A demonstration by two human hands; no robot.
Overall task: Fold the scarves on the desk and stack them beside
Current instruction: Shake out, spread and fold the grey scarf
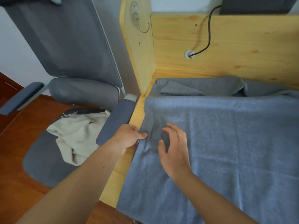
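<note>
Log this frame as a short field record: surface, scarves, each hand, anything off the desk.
surface: wooden desk with raised back panel
scarf in work: grey-blue scarf spread flat, hanging over the near edge
second scarf: grey scarf lying rumpled behind it
left hand: pinches the grey-blue scarf's left edge
right hand: open, fingers spread just over the cloth; contact unclear
off desk: cream cloth heaped on the grey chair
folding: none visible yet

No text, label or number seems readable anywhere here.
</note>
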